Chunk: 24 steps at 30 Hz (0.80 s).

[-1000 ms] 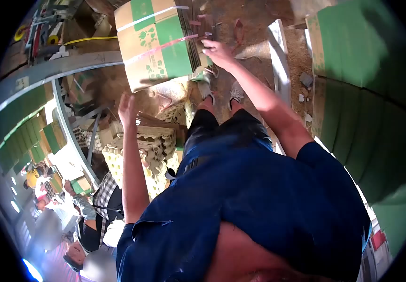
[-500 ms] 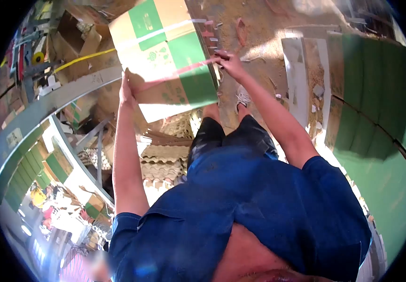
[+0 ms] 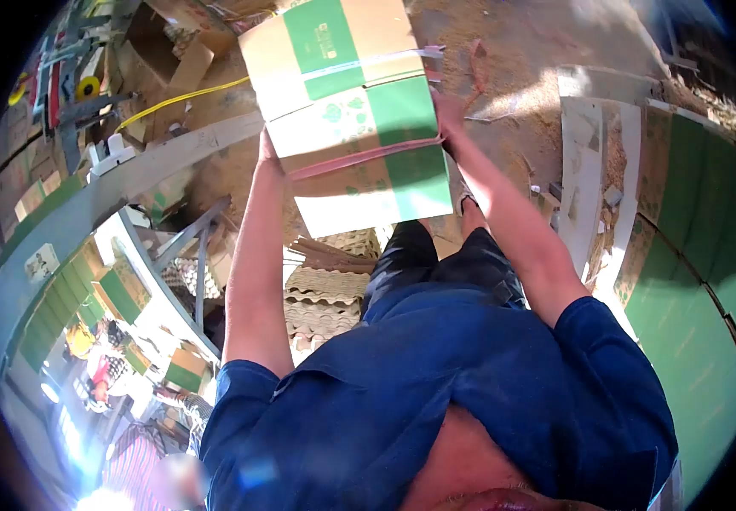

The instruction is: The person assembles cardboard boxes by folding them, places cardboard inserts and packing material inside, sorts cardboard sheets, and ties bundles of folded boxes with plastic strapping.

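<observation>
A brown and green cardboard box (image 3: 334, 98) is held out in front of me, slightly tilted. A pink strap (image 3: 366, 160) runs across its near part, and a pale whitish strap (image 3: 359, 65) crosses farther up. My left hand (image 3: 268, 153) grips the left side, next to the end of the pink strap, its fingers mostly hidden by the box. On the opposite side my right hand (image 3: 448, 117) holds the right edge by the pink strap; its fingers are partly behind the box and blurred.
Stacked egg trays (image 3: 324, 294) stand below the box near my legs. A curved grey frame (image 3: 189, 149) runs along the left, with an open carton (image 3: 181, 51) beyond it. Green cardboard (image 3: 692, 255) is on the right. Other people (image 3: 134, 460) appear at lower left.
The box and both hands have shifted right in view along with the surroundings. My right hand, earlier pinching the pink strap beyond the edge, is now against the box side; the strap lies across the box.
</observation>
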Tool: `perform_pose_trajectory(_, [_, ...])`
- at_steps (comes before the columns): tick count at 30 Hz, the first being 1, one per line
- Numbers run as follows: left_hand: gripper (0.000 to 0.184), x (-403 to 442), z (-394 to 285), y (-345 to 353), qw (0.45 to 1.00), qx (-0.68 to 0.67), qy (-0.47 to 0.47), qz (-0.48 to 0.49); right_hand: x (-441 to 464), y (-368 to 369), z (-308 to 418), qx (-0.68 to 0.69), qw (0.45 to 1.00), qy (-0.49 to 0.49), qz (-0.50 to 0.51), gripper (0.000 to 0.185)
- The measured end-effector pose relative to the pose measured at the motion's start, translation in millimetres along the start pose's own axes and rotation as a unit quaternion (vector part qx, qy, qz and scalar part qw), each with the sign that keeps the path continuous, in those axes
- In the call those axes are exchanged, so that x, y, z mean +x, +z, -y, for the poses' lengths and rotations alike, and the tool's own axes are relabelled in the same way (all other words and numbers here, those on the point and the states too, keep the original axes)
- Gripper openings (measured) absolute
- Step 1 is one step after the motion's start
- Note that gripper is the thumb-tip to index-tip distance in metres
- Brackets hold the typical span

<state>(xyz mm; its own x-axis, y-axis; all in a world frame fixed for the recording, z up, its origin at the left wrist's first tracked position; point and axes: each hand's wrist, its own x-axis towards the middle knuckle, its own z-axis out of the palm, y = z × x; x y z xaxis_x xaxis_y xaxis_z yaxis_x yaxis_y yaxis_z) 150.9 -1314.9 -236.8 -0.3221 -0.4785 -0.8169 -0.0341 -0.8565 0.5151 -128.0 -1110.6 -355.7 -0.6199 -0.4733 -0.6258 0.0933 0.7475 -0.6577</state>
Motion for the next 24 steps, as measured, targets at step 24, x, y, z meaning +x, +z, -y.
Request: perform_pose_trajectory(24, [0.053,-118,2,197,0.949,0.135,0.004,0.286,-192,-162,-62,0.203,0.974,-0.086,-0.060,0.026])
